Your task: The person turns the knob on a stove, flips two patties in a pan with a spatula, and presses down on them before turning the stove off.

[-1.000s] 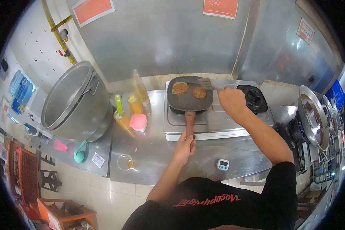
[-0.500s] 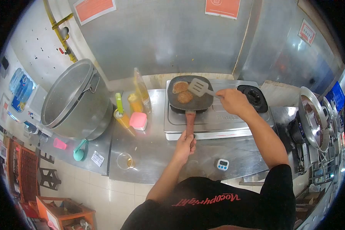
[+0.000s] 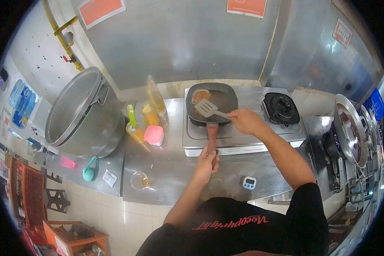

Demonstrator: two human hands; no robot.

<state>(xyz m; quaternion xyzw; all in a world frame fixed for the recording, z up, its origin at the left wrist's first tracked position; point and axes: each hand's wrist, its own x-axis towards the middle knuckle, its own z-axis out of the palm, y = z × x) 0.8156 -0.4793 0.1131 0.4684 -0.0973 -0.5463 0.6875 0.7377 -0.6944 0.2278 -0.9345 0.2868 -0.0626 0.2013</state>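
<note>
My left hand (image 3: 207, 164) is closed around the brown handle of a dark square frying pan (image 3: 224, 97), which sits on the left burner of a silver gas stove (image 3: 249, 123). In my right hand (image 3: 246, 121) is a grey slotted spatula (image 3: 207, 108), its blade over the lower left part of the pan. One browned round patty (image 3: 201, 95) shows at the pan's upper left. The spatula blade covers most of the second patty, so its position under or against the blade is hard to make out.
A large metal pot (image 3: 79, 115) stands at the left. Nearby are a pink-lidded container (image 3: 154, 135), yellow bottles (image 3: 149, 114) and a clear cup (image 3: 139, 180). A white timer (image 3: 249, 183) lies near the front edge. The bare right burner (image 3: 281, 109) and a wok (image 3: 350, 130) are to the right.
My right hand has brought the spatula down and left, from the pan's upper right onto the lower patty, which it now mostly hides. My left hand keeps its hold on the handle.
</note>
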